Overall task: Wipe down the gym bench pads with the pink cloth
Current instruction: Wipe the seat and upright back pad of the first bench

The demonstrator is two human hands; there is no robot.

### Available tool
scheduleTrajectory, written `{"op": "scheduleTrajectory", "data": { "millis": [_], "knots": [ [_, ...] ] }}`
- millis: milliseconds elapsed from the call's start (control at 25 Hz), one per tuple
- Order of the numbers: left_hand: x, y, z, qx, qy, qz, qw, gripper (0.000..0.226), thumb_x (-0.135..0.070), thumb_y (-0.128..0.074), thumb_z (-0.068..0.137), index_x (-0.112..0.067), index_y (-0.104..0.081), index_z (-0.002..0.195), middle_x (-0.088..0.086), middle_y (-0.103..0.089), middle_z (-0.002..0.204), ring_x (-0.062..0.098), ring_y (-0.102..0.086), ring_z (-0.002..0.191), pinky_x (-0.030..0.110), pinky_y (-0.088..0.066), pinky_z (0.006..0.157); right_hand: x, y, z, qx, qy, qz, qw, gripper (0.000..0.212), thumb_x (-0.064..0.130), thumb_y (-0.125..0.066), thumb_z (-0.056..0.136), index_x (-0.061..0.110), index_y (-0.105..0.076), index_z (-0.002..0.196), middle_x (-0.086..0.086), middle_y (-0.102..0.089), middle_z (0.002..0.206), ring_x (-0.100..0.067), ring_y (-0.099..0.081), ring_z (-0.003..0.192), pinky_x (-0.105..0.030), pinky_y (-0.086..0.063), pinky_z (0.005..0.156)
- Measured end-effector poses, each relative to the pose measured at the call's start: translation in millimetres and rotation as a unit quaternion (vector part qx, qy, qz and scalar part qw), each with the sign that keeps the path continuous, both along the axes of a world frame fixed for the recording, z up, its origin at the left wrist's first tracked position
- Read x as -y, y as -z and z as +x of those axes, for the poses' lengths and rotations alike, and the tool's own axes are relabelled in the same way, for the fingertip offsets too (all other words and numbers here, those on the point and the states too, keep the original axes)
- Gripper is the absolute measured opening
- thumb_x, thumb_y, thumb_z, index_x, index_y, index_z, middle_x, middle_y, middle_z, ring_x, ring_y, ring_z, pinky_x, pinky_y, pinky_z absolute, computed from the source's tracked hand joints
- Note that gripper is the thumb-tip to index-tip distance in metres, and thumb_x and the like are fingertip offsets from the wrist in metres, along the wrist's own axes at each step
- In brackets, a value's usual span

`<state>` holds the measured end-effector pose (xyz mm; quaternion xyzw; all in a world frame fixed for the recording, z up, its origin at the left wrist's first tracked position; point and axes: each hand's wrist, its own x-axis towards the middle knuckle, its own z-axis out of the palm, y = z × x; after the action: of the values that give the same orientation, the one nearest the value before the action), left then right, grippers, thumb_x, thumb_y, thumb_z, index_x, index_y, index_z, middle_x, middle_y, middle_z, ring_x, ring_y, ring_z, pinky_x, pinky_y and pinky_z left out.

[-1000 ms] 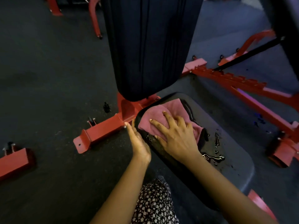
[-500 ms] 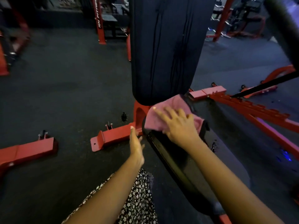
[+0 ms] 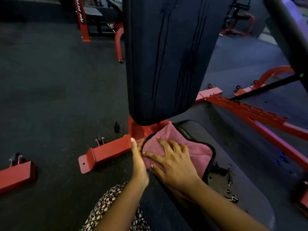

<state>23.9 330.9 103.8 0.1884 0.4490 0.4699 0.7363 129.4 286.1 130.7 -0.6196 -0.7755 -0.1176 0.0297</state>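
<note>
My right hand (image 3: 175, 164) lies flat and spread on the pink cloth (image 3: 196, 152), pressing it onto the seat pad (image 3: 246, 164) at its end nearest the upright back pad (image 3: 166, 55). My left hand (image 3: 139, 161), fingers straight, touches the seat pad's left edge. Best to keep even pressure and sweep toward the droplets (image 3: 230, 179) on the seat pad.

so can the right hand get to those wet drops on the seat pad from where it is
Probably yes. The right hand lies flat on the pink cloth, and the drops sit just beyond the cloth's edge on the same seat pad, with nothing between.
</note>
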Motion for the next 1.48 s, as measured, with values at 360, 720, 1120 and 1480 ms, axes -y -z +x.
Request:
{"op": "scheduleTrajectory", "data": {
  "millis": [360,720,1120,1480],
  "knots": [
    [4.8,-9.2,0.1,-0.309,0.074,0.256,0.913,0.072,-0.069,-0.033,0.082,-0.026,-0.036,0.140,-0.006,-0.033,0.147,0.007,-0.028,0.135,0.027,-0.020,0.111,-61.5,-5.0,79.3,-0.061,0.190,-0.039,0.979,0.066,0.064,-0.009,0.080,0.045,-0.046,0.131,-0.007,-0.039,0.145,-0.035,-0.041,0.122,-0.050,-0.037,0.092],
    [-18.3,11.1,23.0,-0.633,0.203,0.535,0.522,0.072,-0.063,-0.004,0.089,-0.028,-0.045,0.136,-0.004,-0.040,0.147,0.016,-0.029,0.140,0.039,-0.016,0.116,-65.7,-9.9,122.0,-0.101,0.330,-0.035,0.938,0.052,0.056,-0.032,0.093,0.039,-0.027,0.141,-0.016,-0.042,0.137,-0.035,-0.038,0.123,-0.046,-0.031,0.101],
    [-12.5,-2.0,16.6,-0.561,0.253,0.502,0.607,0.105,-0.077,0.020,0.070,-0.025,-0.037,0.141,-0.002,-0.032,0.151,0.014,-0.017,0.143,0.037,-0.004,0.118,101.3,4.6,24.8,-0.062,0.266,0.020,0.962,0.048,0.059,-0.037,0.086,0.045,-0.044,0.132,-0.005,-0.057,0.123,-0.025,-0.053,0.097,-0.040,-0.044,0.078],
    [43.9,-13.8,60.3,-0.508,0.330,0.546,0.578,0.103,-0.080,0.014,0.069,-0.026,-0.034,0.142,-0.004,-0.028,0.152,0.012,-0.013,0.144,0.034,-0.003,0.117,126.5,-0.9,96.3,-0.071,0.333,0.043,0.939,0.041,0.055,-0.036,0.089,0.048,-0.048,0.128,-0.006,-0.056,0.126,-0.030,-0.052,0.105,-0.043,-0.042,0.086]
  ]
}}
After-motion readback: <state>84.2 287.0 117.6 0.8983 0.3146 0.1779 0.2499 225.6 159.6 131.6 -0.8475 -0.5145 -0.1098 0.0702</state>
